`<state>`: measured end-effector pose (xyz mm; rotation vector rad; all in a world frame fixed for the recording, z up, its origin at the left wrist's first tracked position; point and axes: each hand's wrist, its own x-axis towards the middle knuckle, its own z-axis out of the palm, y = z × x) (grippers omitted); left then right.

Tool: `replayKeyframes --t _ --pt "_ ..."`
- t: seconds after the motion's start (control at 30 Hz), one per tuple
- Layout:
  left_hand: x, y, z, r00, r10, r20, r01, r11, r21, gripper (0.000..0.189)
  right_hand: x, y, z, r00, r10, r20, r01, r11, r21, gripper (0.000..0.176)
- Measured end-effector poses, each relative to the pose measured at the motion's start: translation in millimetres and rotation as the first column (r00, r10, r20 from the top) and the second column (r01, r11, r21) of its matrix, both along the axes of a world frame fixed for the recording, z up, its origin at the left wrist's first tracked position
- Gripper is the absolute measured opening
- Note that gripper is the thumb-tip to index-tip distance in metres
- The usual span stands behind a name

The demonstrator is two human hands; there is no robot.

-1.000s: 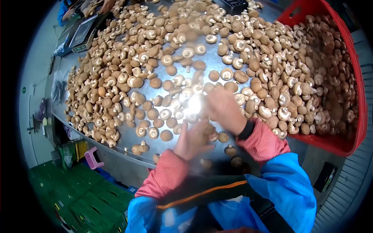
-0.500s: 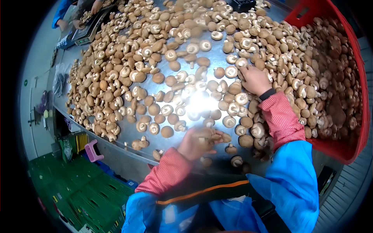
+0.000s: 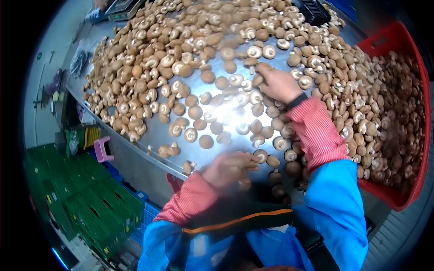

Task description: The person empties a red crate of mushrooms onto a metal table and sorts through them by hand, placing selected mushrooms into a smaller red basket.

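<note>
Brown shiitake mushrooms [image 3: 206, 142] with pale stems are spread over a shiny metal table [image 3: 169, 156]. Stretched forward, my right hand [image 3: 279, 86] has its fingers closed on a mushroom [image 3: 258, 80], among others lying cap up and cap down. Close to the table's near edge is my left hand [image 3: 227, 169], slightly blurred, its fingers curled round a brown mushroom that they mostly hide. Right at its fingertips lies a pale-gilled mushroom [image 3: 260, 156], with a brown cap [image 3: 273, 161] beside it.
A red crate [image 3: 418, 180] full of mushrooms stands tilted at the right. Dense heaps cover the table's left and far sides. A black tray [image 3: 315, 12] and a scale [image 3: 121, 10] sit at the back. Green crates [image 3: 86, 194] and a pink stool [image 3: 103, 149] are lower left.
My right hand has moved forward and left and now grips a mushroom. My left hand stays near the table edge, fingers curled. The view has shifted; the other person's hands are mostly out of sight.
</note>
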<state>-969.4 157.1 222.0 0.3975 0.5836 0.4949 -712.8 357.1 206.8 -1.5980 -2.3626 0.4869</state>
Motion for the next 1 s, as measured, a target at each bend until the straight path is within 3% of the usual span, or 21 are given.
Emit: replayKeyframes --t 0.07,0.13,0.17,0.2,0.23,0.27,0.3,0.33,0.37,0.43,0.47,0.5,0.53,0.57,0.6,0.67,0.73,0.77,0.8,0.9,1.0 --pt "-24 -10 10 0.997 0.079 0.023 -0.078 0.996 -0.042 0.067 -9 -29 34 0.985 -0.025 -0.172 0.008 0.995 -0.094 0.044" --pt "-64 -38 -9 0.976 0.165 0.142 -0.169 0.985 0.018 0.08 -33 -70 57 0.881 0.013 -0.473 -0.147 0.958 -0.246 0.052" --pt "-87 -54 -12 0.974 0.211 0.079 -0.206 0.977 -0.061 0.081 -56 -93 86 0.914 -0.036 -0.405 -0.18 0.857 -0.482 0.053" --pt "-110 -73 -13 0.969 0.248 0.014 -0.244 0.96 -0.137 0.082 -73 -118 61 0.869 0.024 -0.494 -0.327 0.777 -0.537 0.053" --pt "-134 -93 -15 0.959 0.277 -0.052 -0.282 0.937 -0.207 0.082 -100 -133 60 0.614 0.152 -0.775 -0.616 0.706 -0.349 0.055" --pt "-159 -117 -24 0.949 0.307 -0.076 -0.316 0.921 -0.228 0.082 -127 -157 34 0.523 0.205 -0.827 -0.74 0.591 -0.321 0.059" --pt "-182 -144 -32 0.897 0.349 -0.272 -0.422 0.86 -0.287 0.083 -152 -178 39 0.642 0.163 -0.749 -0.714 0.483 -0.507 0.06" --pt "-201 -170 -40 0.813 0.357 -0.46 -0.528 0.785 -0.323 0.083 -180 -204 29 0.584 0.228 -0.779 -0.766 0.473 -0.435 0.06" --pt "-216 -189 -44 0.797 0.343 -0.498 -0.528 0.795 -0.297 0.086 -200 -225 18 0.522 0.291 -0.802 -0.812 0.458 -0.363 0.061" --pt "-238 -220 -56 0.762 0.314 -0.567 -0.52 0.819 -0.245 0.092 -216 -237 28 0.584 0.445 -0.679 -0.801 0.448 -0.396 0.06" --pt "-252 -241 -71 0.649 0.258 -0.716 -0.574 0.784 -0.237 0.093 -221 -240 30 0.606 0.515 -0.607 -0.793 0.45 -0.411 0.06" --pt "-261 -260 -86 0.517 0.182 -0.836 -0.621 0.752 -0.221 0.094 -218 -244 18 0.484 0.491 -0.724 -0.749 0.661 -0.052 0.037" --pt "-270 -278 -101 0.374 0.091 -0.923 -0.664 0.721 -0.198 0.095 -212 -237 1 0.461 0.564 -0.685 -0.767 0.641 0.012 0.03" --pt "-264 -271 -94 0.251 -0.039 -0.967 -0.617 0.764 -0.19 0.1 -201 -216 27 0.692 0.497 -0.524 -0.708 0.61 -0.356 0.024" --pt "-276 -278 -117 0.192 0.034 -0.981 -0.583 0.808 -0.086 0.092 -185 -217 -2 0.645 0.63 -0.433 -0.652 0.749 0.118 0.023" --pt "-297 -295 -169 0.065 0.274 -0.96 -0.473 0.855 0.212 0.071 -161 -193 -3 0.8 0.529 -0.283 -0.509 0.848 0.147 0.025" --pt "-283 -259 -167 0.098 0.497 -0.862 -0.47 0.787 0.4 0.038 -158 -173 -8 0.89 0.425 -0.163 -0.4 0.901 0.166 0.027" --pt "-258 -225 -141 0.067 0.54 -0.839 -0.417 0.779 0.468 0.028 -161 -166 -12 0.918 0.374 -0.135 -0.357 0.925 0.13 0.027" --pt "-228 -192 -107 0.037 0.583 -0.812 -0.359 0.766 0.534 0.022 -165 -163 -15 0.94 0.323 -0.107 -0.314 0.945 0.095 0.027" --pt "-175 -143 -59 0.204 0.709 -0.675 -0.342 0.697 0.63 0.015 -183 -166 -41 0.94 0.317 0.13 -0.335 0.93 0.155 0.023" --pt "-143 -122 -25 0.537 0.583 -0.609 -0.365 0.812 0.455 0.035 -182 -188 -21 0.901 0.162 -0.402 -0.194 0.98 -0.04 0.023"
